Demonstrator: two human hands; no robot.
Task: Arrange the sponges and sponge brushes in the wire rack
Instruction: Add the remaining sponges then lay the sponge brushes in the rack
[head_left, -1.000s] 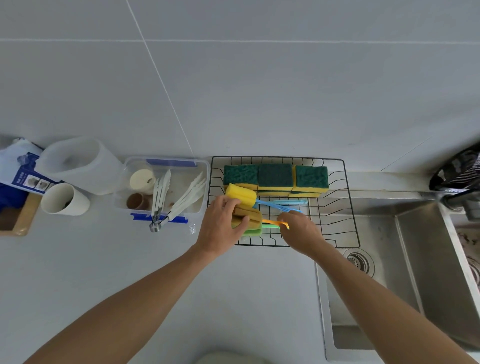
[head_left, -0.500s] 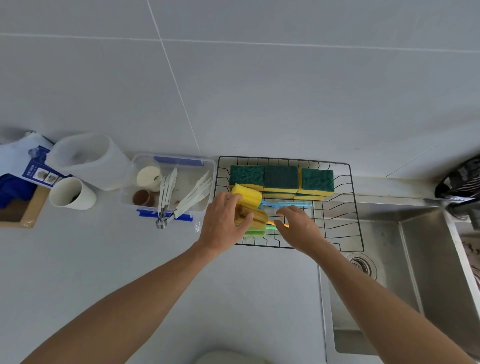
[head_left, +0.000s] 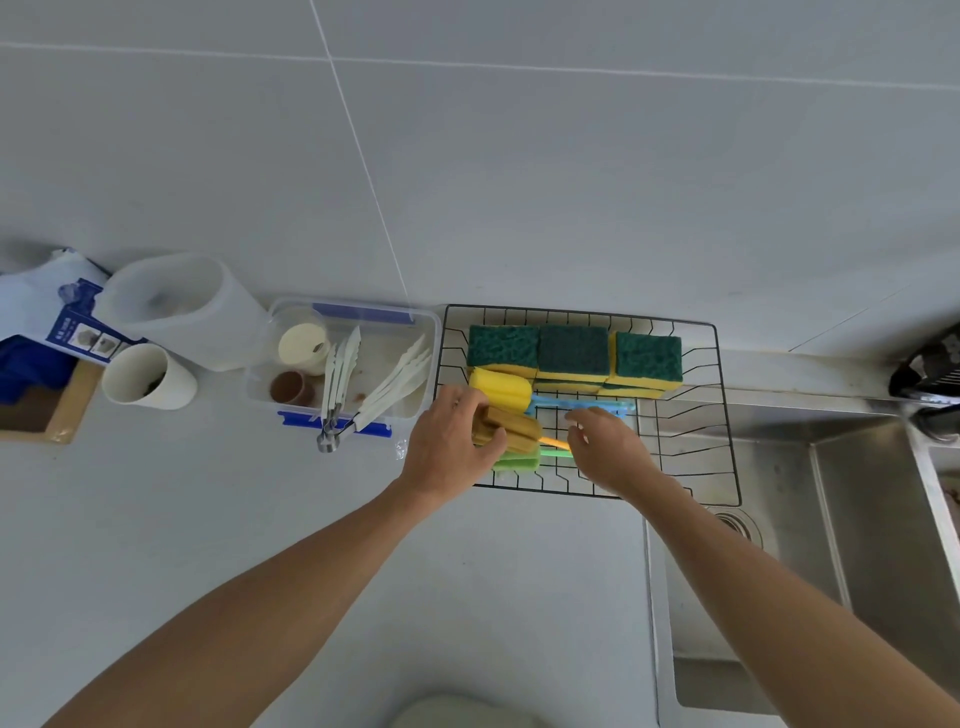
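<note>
**Three sponges racked, brushes nearly settled**

Three flat sponges (head_left: 574, 358) sit side by side along the back of the wire rack (head_left: 722, 415): green scouring face up, yellow foam below. More yellow edges show under them, so likely a second layer; count unclear.

In front of that row, toward the rack's left end, three sponge brushes lie with handles pointing right:
- yellow brush (head_left: 501, 389), just in front of the sponge row, cylindrical foam head, translucent blue handle
- tan brush (head_left: 514, 431), ribbed foam head, orange handle
- green brush (head_left: 517, 461), nearest the rack's front edge, mostly hidden, green handle

Left hand (head_left: 449, 449) has fingers curled round the tan brush head, thumb underneath. Right hand (head_left: 608, 447) is over the handles mid-rack, fingers relaxed and slightly spread; contact with a handle can't be confirmed.

Judgement: task looks close to done. Nothing of the task's set is visible outside the rack. Remaining work is likely squaring the tan brush parallel to the other two and letting go.

Handling notes: foam heads are soft and will compress under grip; handles are thin rigid plastic. Rack is thin black wire, open grid, so narrow handles could slip through gaps.
</note>
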